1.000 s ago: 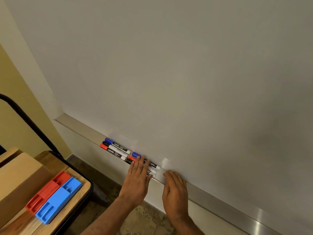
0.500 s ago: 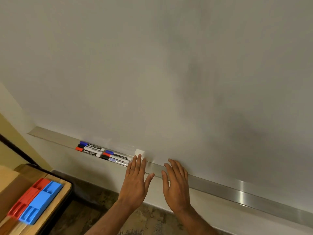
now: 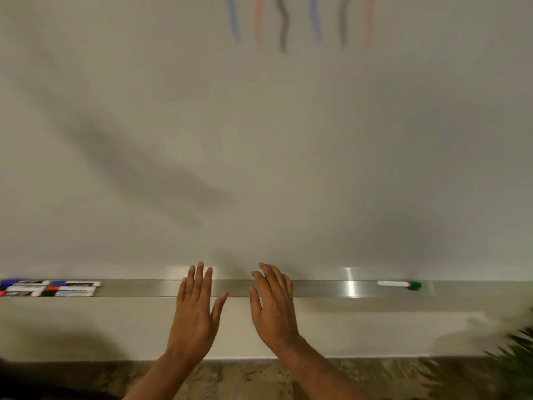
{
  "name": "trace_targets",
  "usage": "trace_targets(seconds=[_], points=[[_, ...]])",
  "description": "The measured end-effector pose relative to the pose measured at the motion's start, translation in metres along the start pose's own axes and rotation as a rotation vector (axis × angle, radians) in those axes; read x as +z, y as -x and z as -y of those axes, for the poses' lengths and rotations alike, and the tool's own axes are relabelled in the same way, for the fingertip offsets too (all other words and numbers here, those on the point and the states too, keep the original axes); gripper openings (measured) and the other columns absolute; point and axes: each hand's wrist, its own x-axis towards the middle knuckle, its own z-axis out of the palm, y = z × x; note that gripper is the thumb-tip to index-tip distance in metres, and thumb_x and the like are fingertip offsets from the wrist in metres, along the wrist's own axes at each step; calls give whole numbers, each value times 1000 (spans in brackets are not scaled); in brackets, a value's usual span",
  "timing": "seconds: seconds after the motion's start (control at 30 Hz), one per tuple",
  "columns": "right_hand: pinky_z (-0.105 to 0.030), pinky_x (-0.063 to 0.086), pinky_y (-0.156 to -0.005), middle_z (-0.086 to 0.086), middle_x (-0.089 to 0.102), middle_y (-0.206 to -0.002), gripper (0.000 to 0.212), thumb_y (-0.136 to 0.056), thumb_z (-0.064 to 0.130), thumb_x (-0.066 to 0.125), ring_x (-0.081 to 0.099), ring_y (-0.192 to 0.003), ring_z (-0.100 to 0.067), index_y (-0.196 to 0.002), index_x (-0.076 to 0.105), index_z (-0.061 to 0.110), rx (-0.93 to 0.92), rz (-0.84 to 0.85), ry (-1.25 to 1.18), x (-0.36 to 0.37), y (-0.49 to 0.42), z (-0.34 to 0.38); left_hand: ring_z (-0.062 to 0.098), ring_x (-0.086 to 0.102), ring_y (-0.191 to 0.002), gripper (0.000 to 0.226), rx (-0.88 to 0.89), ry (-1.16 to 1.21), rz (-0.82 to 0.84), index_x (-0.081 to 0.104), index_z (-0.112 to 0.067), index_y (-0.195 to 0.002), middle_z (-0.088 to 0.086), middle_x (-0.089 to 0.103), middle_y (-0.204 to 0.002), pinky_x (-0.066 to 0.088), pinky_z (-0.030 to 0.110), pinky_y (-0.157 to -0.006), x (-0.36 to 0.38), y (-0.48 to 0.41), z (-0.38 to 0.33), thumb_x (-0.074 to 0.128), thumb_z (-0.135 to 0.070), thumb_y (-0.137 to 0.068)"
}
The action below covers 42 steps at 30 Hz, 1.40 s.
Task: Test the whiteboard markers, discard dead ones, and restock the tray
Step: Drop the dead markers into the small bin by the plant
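Moved: the view has swung right along the board since half a second ago; the markers [image 3: 49,287] that lay just left of the hands now sit at the far left edge, and the cart has dropped out of sight.
Newly seen: a green marker [image 3: 399,284] and six test strokes [image 3: 284,21].
Left hand [image 3: 196,313]: palm down and holding nothing, its fingers [image 3: 199,277] straight and close together over the tray [image 3: 317,288], the thumb spread out to the side.
Right hand [image 3: 274,310]: just beside the left and apart from it, its fingers [image 3: 272,274] straight and slightly fanned, tips over the tray's back edge; I cannot tell whether either hand touches the metal.
Markers: blue, red and black caps, lying flat in two rows along the tray, blurred.
Green marker: alone on the tray, well to the right of the hands, cap pointing right.
Test strokes: wavy blue, red and black lines at the top of the whiteboard [image 3: 259,140].
Below: pale wall [image 3: 375,327], patterned floor [image 3: 245,376], a leafy plant [image 3: 516,359] at the lower right.
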Motion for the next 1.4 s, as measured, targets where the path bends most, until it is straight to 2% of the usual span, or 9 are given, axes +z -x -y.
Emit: trace_targets(seconds=[0.23, 0.47, 0.6, 0.73, 0.87, 1.1, 1.4], points=[[-40, 41, -107, 1, 59, -135, 25, -98, 24, 59, 48, -130, -17, -122, 64, 19, 131, -121, 36, -77, 20, -109, 16, -1, -157, 70, 120, 57, 10, 14, -19, -162, 1, 6, -171, 0, 33, -126, 26, -6, -112, 19, -58, -104], [-40, 43, -102, -5, 63, -128, 25, -98, 23, 55, 55, -123, -23, -118, 67, 14, 259, -189, 161, -109, 46, -202, 16, 1, -157, 66, 247, 57, 44, 20, -17, -161, 2, 11, -170, 2, 33, -126, 52, -22, -159, 28, -52, -105], [-41, 45, -98, -7, 65, -126, 29, -97, 25, 51, 57, -119, -26, -120, 65, 13, 401, -158, 243, -116, 46, -247, 14, 0, -157, 66, 265, 63, 70, 23, -17, -160, 1, 12, -170, 0, 31, -125, 74, -30, -171, 26, -54, -105], [-44, 50, -96, -10, 67, -124, 28, -94, 17, 63, 62, -115, -29, -122, 64, 10, 501, -113, 257, -110, 42, -280, 11, -1, -156, 68, 284, 68, 103, 29, -16, -158, 2, 18, -168, 1, 29, -125, 101, -34, -183, 21, -58, -106], [-45, 51, -92, -9, 67, -123, 29, -93, 17, 64, 63, -111, -30, -122, 64, 11, 561, -31, 271, -99, 35, -310, 11, 1, -156, 69, 300, 89, 131, 34, -15, -156, 2, 22, -167, 5, 30, -124, 132, -39, -199, 18, -59, -106], [-46, 49, -88, -4, 64, -126, 25, -95, 24, 58, 63, -108, -28, -119, 64, 20, 567, 134, 375, -82, 26, -352, 14, 5, -157, 67, 329, 83, 181, 27, -18, -159, 1, 20, -168, 9, 33, -123, 177, -40, -217, 20, -58, -106], [-41, 48, -85, -1, 67, -117, 32, -80, 10, 68, 64, -100, -25, -110, 69, 19, 543, 223, 410, -80, 23, -378, 15, 10, -156, 65, 343, 93, 172, 32, -15, -158, 1, 22, -168, 9, 31, -124, 198, -39, -226, 28, -54, -105]])
